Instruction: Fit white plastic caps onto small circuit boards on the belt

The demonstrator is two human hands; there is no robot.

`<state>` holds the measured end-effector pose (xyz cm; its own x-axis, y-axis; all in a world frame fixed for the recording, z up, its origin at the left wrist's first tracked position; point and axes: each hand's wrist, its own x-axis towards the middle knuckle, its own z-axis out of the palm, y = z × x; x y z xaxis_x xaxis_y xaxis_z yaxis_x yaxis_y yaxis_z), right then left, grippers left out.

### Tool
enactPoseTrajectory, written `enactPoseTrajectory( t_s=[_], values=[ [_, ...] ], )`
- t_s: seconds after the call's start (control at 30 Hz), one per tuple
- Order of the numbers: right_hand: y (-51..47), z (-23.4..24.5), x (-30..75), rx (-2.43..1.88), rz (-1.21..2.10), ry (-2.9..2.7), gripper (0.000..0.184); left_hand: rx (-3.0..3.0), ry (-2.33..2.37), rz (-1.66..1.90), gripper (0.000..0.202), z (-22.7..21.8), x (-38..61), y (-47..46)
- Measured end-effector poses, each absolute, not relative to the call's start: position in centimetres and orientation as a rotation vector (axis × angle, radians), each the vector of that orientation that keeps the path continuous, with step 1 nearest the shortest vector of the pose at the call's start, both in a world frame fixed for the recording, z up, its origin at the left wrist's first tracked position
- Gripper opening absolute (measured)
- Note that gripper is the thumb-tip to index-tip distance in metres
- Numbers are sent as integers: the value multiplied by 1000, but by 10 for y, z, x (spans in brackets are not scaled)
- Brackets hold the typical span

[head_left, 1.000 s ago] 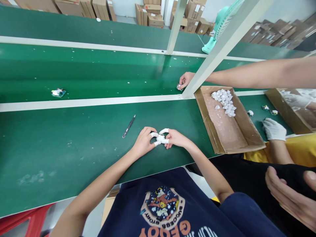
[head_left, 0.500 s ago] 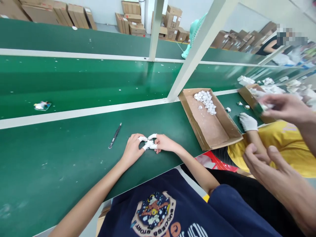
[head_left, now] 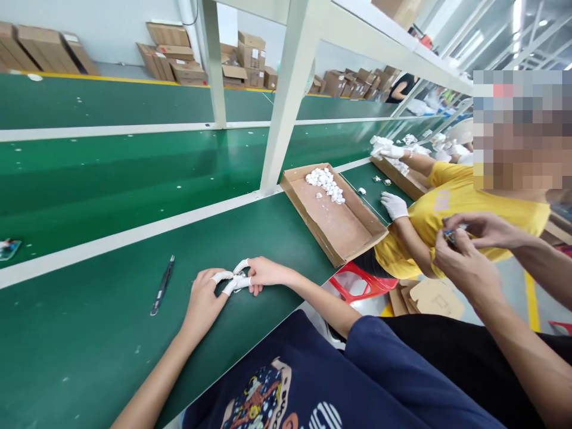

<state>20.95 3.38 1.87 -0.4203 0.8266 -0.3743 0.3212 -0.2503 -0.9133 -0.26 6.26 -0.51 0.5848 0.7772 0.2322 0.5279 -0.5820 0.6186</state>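
Observation:
My left hand [head_left: 202,298] and my right hand [head_left: 268,273] rest together on the green table top [head_left: 89,333] close to its front edge. White finger cots cover the fingertips of both. Between those fingertips both hands pinch a small white piece [head_left: 236,281], too small to make out further. Black tweezers [head_left: 162,285] lie on the table just left of my left hand.
To the right lies an open cardboard tray [head_left: 348,235] with several small white pieces [head_left: 324,182]. A white frame post [head_left: 286,101] rises behind it. A neighbour's bare hands [head_left: 467,250] hold a small item. A person in yellow wears white gloves [head_left: 395,205]. A small item [head_left: 8,247] lies far left on the belt.
The view has swung to the right. My hands stay pinched together on the white piece. The neighbour's arm has left the belt, and both of that person's hands now hold a small item.

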Motion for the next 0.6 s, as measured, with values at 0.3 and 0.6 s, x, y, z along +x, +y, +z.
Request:
enactPoseTrajectory(
  t_s=[0.3,0.6],
  values=[
    [35,26,205,-1444,1734,-1535,24,2474,956,526,41,-6,-9,65],
    [42,37,202,-1536,1722,-1641,21,2505,956,607,28,-11,-8,63]
  ],
)
